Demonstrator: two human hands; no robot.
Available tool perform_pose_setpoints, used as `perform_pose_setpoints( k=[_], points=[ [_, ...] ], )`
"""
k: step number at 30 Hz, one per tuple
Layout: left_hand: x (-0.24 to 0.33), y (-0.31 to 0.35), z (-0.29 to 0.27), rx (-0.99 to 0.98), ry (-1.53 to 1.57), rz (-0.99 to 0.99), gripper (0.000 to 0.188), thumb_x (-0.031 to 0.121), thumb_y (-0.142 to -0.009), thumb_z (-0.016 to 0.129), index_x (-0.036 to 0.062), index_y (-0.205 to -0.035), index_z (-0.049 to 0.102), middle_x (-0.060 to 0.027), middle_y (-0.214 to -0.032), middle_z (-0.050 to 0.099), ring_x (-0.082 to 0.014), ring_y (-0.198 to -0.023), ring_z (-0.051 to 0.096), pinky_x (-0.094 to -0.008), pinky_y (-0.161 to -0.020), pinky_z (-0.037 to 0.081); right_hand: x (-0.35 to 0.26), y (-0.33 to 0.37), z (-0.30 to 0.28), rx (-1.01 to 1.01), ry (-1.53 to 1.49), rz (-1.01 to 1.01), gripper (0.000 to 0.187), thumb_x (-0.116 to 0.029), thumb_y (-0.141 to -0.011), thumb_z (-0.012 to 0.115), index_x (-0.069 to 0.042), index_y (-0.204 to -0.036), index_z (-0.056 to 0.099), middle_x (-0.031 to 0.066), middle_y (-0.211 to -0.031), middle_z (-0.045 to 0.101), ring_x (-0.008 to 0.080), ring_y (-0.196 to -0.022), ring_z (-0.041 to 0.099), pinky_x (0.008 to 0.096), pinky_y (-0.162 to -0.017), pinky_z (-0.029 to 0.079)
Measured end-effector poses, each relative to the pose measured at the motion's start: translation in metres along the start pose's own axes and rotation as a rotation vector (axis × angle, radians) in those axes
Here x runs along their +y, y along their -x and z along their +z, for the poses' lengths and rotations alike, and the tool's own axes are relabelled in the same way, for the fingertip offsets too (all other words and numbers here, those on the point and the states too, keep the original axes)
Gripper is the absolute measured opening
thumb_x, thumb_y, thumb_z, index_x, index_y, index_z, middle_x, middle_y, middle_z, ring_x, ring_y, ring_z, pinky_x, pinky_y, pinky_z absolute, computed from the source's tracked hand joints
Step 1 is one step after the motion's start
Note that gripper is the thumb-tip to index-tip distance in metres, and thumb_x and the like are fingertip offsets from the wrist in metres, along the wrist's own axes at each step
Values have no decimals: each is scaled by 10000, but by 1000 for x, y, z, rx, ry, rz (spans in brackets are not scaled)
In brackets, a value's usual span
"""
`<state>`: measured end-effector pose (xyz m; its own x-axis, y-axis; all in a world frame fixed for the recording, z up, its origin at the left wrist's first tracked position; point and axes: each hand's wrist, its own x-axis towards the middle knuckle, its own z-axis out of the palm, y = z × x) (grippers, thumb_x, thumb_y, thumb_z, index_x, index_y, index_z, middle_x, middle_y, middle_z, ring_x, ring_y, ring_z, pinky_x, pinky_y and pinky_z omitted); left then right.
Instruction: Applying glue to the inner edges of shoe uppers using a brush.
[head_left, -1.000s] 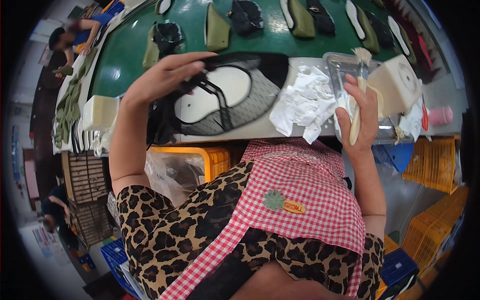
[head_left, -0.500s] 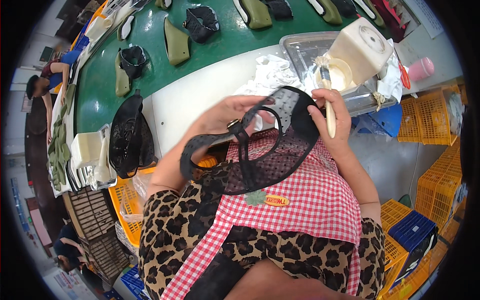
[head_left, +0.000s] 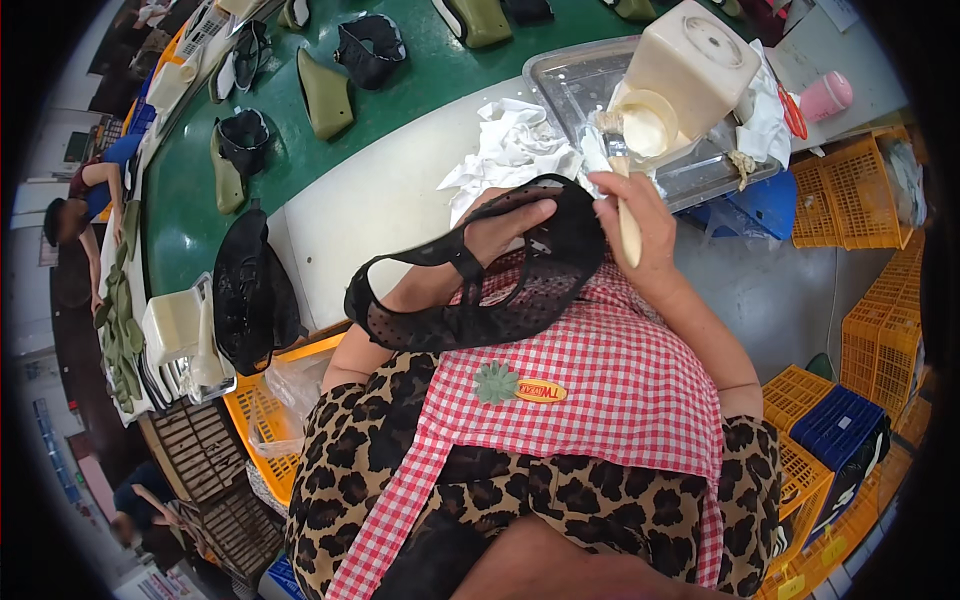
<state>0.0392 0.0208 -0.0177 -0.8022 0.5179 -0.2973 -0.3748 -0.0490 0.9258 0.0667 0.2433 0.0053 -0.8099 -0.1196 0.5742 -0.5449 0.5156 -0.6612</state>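
Note:
A black dotted mesh shoe upper (head_left: 480, 325) with a strap across its opening is held in front of my apron. My left hand (head_left: 490, 237) grips it from inside, the thumb over its dark end and the other fingers partly hidden behind the mesh. Beside that end, my right hand (head_left: 652, 222) is closed round a brush (head_left: 629, 235) with a pale handle. The bristle end points away toward the tray, near a square cream container (head_left: 690, 75) whose open spout holds white paste. Whether the right fingertips touch the upper, I cannot tell.
A grey tray (head_left: 550, 68) holds the container, with crumpled white cloth (head_left: 515, 150) beside it. Green shoe lasts (head_left: 325, 95) and black uppers (head_left: 370, 50) stand on the green table. Another black upper (head_left: 245, 290) lies at left. Yellow crates (head_left: 845, 205) stand at right; two people work at far left.
The upper has turned and tilted flatter, so its buckle no longer shows. My left thumb now lies over its dark end. The brush has shifted slightly left, away from the container's spout.

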Motion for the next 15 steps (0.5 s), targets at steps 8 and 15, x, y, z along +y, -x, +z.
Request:
perform_pose_setpoints(
  k=[8, 15],
  points=[
    [14, 10, -3, 49, 22, -114, 368, 139, -934, 664, 44, -1287, 631, -64, -1177, 672, -151, -1037, 631, -289, -879, 512, 41, -50, -20, -99, 210, -142, 164, -110, -819, 736, -85, -981, 731, 72, -823, 660, 279, -753, 598, 364, -690, 494],
    [19, 13, 2, 50, -2, -178, 376, 114, -918, 660, 54, -1288, 634, -48, -1164, 672, -140, -1038, 622, -298, -890, 512, 75, -60, 14, -324, 583, -304, 105, -115, -721, 755, -95, -782, 671, 57, -772, 624, 267, -827, 593, 387, -719, 513]
  ],
)
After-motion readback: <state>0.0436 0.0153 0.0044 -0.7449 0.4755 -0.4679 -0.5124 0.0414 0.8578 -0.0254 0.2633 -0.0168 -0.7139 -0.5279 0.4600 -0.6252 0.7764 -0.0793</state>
